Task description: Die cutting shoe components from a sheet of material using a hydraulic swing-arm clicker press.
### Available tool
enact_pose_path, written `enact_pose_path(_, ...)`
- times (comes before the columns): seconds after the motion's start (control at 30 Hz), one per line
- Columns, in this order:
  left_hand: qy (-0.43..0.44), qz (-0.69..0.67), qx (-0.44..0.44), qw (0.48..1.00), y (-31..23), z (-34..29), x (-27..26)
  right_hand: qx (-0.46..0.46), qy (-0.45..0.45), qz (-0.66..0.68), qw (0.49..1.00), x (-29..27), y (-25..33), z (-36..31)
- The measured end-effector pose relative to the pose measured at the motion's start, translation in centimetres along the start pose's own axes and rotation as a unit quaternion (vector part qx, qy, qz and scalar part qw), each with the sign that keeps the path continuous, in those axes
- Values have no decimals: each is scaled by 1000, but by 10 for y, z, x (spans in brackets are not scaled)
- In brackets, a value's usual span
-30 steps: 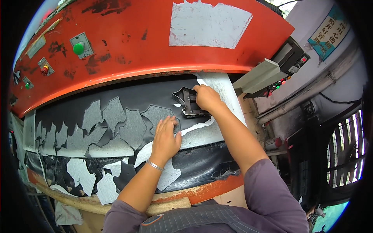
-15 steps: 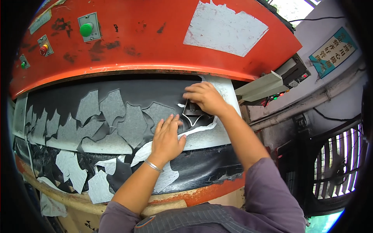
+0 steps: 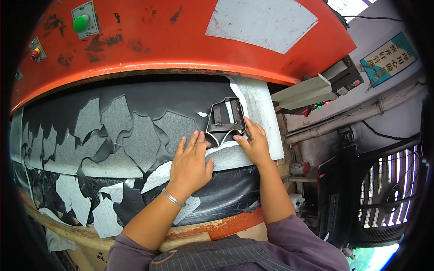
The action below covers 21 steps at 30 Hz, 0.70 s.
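Note:
A metal cutting die (image 3: pixel 222 128) with crossbars stands on the right end of a black sheet (image 3: pixel 181 95), which looks like leather. My right hand (image 3: pixel 257 143) is at the die's near right corner, thumb on the near side and fingers along the right side, gripping it. My left hand (image 3: pixel 191 165) lies with its fingers stretched out on the sheet's near edge, its fingertips just left of the die. Left of it, shaped cut-outs in the sheet bare the grey surface (image 3: pixel 141 140) beneath. A silver bangle circles my left wrist.
A red machine beam (image 3: pixel 149 40) with a green button (image 3: pixel 80 23) spans the far side. Fabric-backed scraps (image 3: pixel 106 219) hang over the near edge above a wooden rail (image 3: pixel 86 232). At the right are a control box (image 3: pixel 346 81) and a black fan (image 3: pixel 384 194).
My right hand has moved from the die's far top to its near right corner, uncovering the die. My left hand stays flat on the sheet. The view has shifted slightly.

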<state>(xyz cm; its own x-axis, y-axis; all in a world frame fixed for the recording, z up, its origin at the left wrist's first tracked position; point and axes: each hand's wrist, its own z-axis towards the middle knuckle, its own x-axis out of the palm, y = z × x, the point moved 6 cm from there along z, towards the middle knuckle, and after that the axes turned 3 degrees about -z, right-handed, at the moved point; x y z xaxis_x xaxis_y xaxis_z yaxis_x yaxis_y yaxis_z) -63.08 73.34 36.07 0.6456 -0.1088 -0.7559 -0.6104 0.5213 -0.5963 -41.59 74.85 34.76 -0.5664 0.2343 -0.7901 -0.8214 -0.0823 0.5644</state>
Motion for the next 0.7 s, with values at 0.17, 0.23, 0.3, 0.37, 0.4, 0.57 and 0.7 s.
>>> enact_pose_path(0.17,15,-4,6,1000,-1,3,-2,-26,-68,-70,995,-2,11,-8)
enact_pose_path(0.23,17,-3,8,1000,-2,4,-2,-5,-65,-52,997,-1,13,-10)
enact_pose_path(0.3,9,-28,4,1000,0,5,-3,-5,-92,-92,991,0,15,-15)
enact_pose_path(0.37,8,-38,6,999,3,5,-2,-1,-99,-94,991,2,14,-17)
enact_pose_path(0.4,6,-50,5,999,4,5,-1,1,-103,-96,990,3,13,-17)
enact_pose_path(0.57,14,-36,-2,999,-2,12,-4,-7,-117,-95,989,-1,17,-14)
enact_pose_path(0.7,28,-25,-13,999,-5,11,-8,-24,-133,-110,985,-3,17,-18)
